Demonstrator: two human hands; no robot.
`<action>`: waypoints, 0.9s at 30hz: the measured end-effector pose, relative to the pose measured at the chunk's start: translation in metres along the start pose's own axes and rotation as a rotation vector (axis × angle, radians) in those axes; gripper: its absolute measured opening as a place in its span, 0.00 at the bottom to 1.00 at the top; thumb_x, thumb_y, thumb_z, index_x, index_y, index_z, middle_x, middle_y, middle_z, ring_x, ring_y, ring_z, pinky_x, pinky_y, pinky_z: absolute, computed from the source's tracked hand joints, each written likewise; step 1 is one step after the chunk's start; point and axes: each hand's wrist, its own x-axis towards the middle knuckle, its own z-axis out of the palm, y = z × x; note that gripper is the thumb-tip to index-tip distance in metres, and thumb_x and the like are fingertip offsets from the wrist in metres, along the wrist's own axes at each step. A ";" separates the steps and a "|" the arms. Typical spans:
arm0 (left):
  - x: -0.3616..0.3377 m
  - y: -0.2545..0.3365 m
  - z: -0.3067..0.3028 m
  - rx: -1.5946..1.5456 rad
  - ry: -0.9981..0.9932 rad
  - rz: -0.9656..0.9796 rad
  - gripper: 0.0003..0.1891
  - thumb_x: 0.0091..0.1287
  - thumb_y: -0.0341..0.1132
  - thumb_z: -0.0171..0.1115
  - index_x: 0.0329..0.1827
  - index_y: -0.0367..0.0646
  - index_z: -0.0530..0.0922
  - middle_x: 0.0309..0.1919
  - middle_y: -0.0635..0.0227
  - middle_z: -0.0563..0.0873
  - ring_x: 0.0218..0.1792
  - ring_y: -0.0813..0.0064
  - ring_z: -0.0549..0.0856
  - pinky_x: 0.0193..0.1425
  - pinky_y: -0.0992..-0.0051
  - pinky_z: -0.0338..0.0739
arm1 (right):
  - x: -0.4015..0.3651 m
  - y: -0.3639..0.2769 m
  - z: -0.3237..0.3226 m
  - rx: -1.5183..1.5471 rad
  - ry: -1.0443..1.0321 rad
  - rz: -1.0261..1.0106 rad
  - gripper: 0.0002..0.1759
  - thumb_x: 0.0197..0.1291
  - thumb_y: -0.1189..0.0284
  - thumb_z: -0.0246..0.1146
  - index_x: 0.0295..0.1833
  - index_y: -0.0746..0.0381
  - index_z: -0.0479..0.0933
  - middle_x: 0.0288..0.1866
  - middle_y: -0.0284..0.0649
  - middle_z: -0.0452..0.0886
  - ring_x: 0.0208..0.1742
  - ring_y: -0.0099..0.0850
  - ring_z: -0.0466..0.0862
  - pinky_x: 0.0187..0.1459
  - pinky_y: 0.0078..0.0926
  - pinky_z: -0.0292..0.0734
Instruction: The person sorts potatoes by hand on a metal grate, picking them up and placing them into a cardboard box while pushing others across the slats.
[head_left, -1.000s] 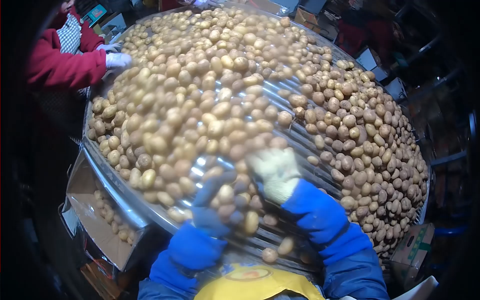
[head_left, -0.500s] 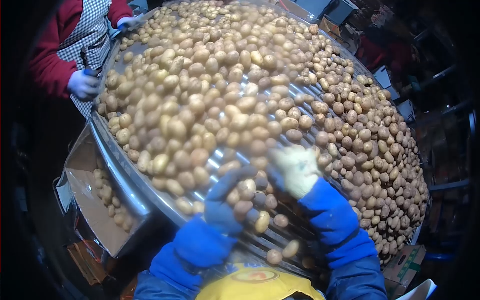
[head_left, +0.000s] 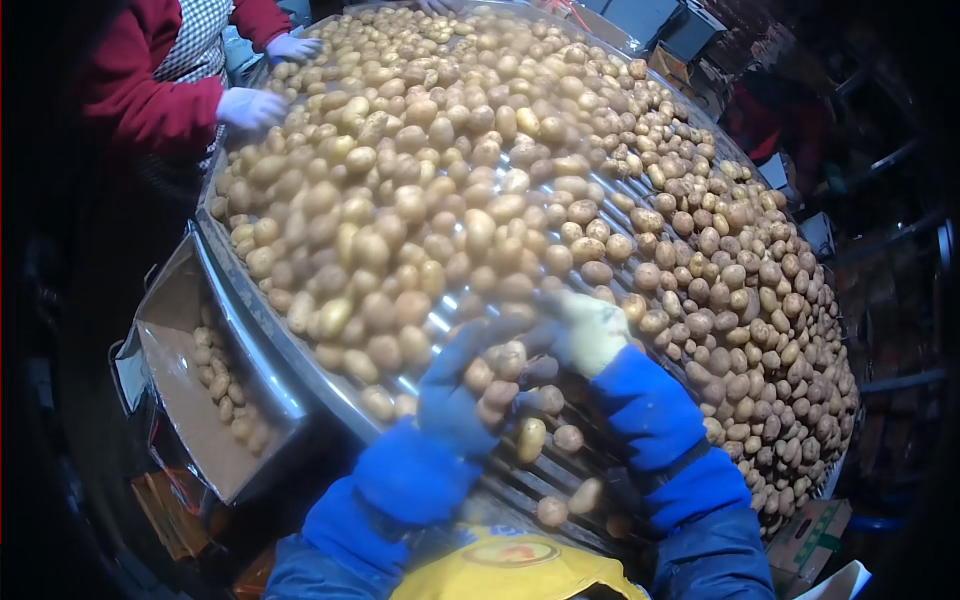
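Observation:
Both my hands are gloved and come together over the slatted metal table (head_left: 440, 318), close to my body. My left hand (head_left: 455, 385), in a blue-grey glove, curls its fingers round the side of a small group of potatoes (head_left: 497, 378). My right hand (head_left: 590, 330) wears a glove with a cream back and dark fingers. It reaches in from the other side of the same potatoes, its fingers blurred and bent toward my left fingertips. Below the hands, a few loose potatoes (head_left: 584, 496) lie on the dark slats.
Heaped potatoes (head_left: 770, 350) cover much of the table. A cardboard box (head_left: 180, 390) with potatoes in it stands below the left edge. At the upper left, a person in red sleeves has gloved hands (head_left: 252, 108) at the heap. Another cardboard box (head_left: 810, 535) stands lower right.
My right hand has shifted slightly left and its fingers now reach my left fingertips over the potatoes. The other person's hands have moved right, onto the heap.

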 end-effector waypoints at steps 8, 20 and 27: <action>0.015 -0.008 -0.035 0.004 0.037 -0.041 0.23 0.85 0.44 0.57 0.74 0.41 0.77 0.62 0.56 0.86 0.58 0.58 0.90 0.52 0.62 0.92 | -0.039 -0.058 -0.041 0.350 0.137 -0.059 0.20 0.73 0.64 0.71 0.64 0.64 0.87 0.51 0.53 0.92 0.47 0.43 0.95 0.51 0.36 0.89; -0.002 -0.009 0.001 0.790 0.038 0.182 0.27 0.85 0.50 0.57 0.79 0.45 0.75 0.71 0.56 0.83 0.62 0.55 0.89 0.47 0.66 0.89 | -0.064 0.075 -0.098 0.289 0.559 0.454 0.27 0.74 0.65 0.74 0.73 0.65 0.81 0.62 0.51 0.88 0.52 0.42 0.90 0.60 0.41 0.88; -0.001 0.004 -0.022 -0.062 -0.015 -0.111 0.27 0.82 0.21 0.60 0.82 0.41 0.69 0.74 0.51 0.81 0.70 0.56 0.86 0.62 0.66 0.92 | -0.071 0.067 -0.027 -0.462 0.303 0.281 0.43 0.69 0.46 0.69 0.82 0.58 0.72 0.77 0.61 0.74 0.72 0.62 0.78 0.73 0.59 0.75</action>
